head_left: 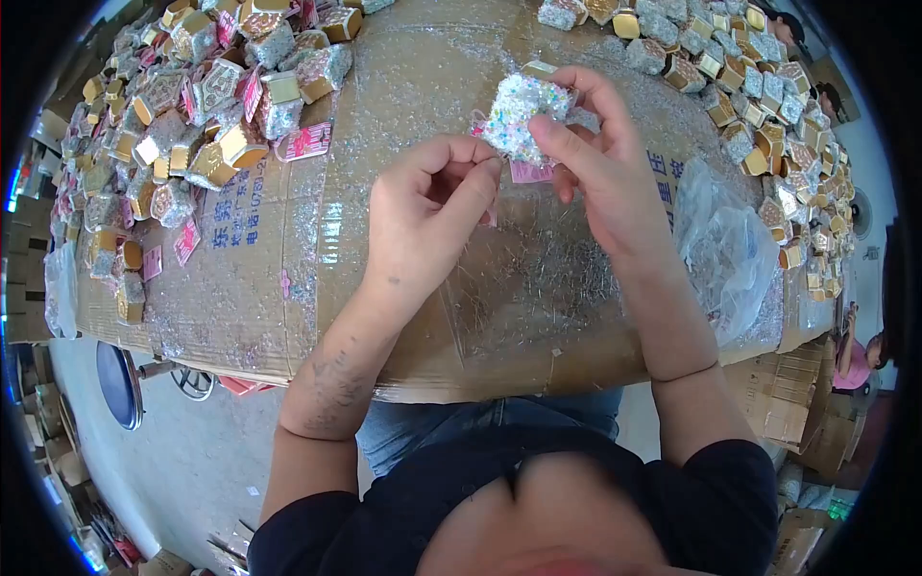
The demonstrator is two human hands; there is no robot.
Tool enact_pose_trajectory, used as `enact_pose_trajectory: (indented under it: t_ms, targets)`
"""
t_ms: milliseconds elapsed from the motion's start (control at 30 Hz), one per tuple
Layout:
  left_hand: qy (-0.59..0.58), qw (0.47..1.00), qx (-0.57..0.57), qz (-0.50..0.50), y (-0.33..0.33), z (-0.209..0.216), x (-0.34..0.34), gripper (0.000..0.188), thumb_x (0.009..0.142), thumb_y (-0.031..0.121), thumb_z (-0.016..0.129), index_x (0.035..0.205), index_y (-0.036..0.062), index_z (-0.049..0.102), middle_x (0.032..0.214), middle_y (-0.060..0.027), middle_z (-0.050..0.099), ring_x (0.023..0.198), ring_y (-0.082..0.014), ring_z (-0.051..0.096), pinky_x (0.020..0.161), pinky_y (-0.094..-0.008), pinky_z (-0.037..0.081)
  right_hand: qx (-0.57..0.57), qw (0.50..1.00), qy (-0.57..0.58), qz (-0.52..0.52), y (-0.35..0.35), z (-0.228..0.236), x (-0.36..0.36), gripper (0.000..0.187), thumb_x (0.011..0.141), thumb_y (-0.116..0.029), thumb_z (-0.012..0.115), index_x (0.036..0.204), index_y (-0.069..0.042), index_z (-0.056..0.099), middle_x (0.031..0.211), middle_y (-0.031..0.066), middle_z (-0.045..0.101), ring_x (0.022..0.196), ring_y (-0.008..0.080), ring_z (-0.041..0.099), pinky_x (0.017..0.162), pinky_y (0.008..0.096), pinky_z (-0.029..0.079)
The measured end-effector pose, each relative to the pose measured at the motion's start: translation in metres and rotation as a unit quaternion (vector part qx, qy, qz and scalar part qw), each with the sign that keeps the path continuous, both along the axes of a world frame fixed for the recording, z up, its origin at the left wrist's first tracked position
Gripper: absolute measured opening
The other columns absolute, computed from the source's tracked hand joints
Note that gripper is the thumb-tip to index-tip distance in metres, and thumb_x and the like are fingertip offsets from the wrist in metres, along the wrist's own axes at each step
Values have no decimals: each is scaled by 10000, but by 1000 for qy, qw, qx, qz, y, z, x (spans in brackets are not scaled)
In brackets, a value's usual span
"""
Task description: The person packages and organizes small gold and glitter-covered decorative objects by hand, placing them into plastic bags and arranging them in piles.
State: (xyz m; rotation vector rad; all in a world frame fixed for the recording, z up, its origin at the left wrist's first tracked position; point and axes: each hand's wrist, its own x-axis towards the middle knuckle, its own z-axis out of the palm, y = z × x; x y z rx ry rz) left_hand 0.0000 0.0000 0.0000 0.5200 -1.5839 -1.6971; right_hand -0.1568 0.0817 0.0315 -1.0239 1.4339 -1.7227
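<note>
My right hand point(610, 158) grips a small chunky ornament point(523, 110) between thumb and fingers, above the cardboard. White grains with multicoloured specks coat the side I see, and a bit of gold shows at its top edge. Thumb and forefinger of my left hand point(432, 197) are pinched together at the ornament's lower left edge. What they hold is too small or hidden to make out. Pink card point(531, 173) shows just below the ornament, partly covered by my hands.
Cardboard sheeting point(384, 106), strewn with glitter, covers the table. Gold and glittery ornaments point(206, 106) with pink tags are heaped at the left; another heap point(740, 96) lies at the far right. A clear plastic bag point(725, 250) rests beside my right forearm. A blue stool point(117, 384) stands lower left.
</note>
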Motion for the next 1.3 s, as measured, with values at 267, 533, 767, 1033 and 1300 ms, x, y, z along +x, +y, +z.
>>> enact_pose_trajectory:
  t_ms: [267,533,767,1033,1300]
  targets:
    - [8,997,60,-48,-5,-2,-2,107,928,40,618,975,-56,636,748,-30,627,642,-79,593,587,-217,484,8,997,78,-10,1,5,-4,447,831,-209,777,1217,-91,587,909,-11,629,678,25,554,486,172,365]
    - [34,981,169,-94,-11,-7,-1,130,924,71,619,976,-46,643,784,-43,632,649,-116,611,612,-238,498,3,993,113,-25,1,3,-2,437,826,-200,778,1204,-77,596,984,27,596,698,54,589,511,177,408]
    - [42,972,206,-110,-12,-9,-2,135,921,90,629,973,-33,647,817,-51,637,664,-127,619,627,-245,507,-52,969,239,-41,-1,-5,-4,441,794,-134,802,1181,-69,601,1114,67,441,952,122,574,729,248,510]
    - [76,970,216,-82,-8,-12,-9,117,927,77,657,989,-14,617,849,-56,663,715,-107,641,655,-228,527,-77,880,453,-123,1,1,1,421,720,-117,826,1103,-118,651,1022,29,659,1169,213,420,749,266,517]
    - [117,988,94,-42,-8,-14,-13,249,869,-7,719,912,61,483,822,-43,652,751,-85,641,657,-225,535,-89,941,319,-71,0,0,-3,432,745,-101,825,1128,-86,627,1107,46,532,1000,154,562,616,201,515]
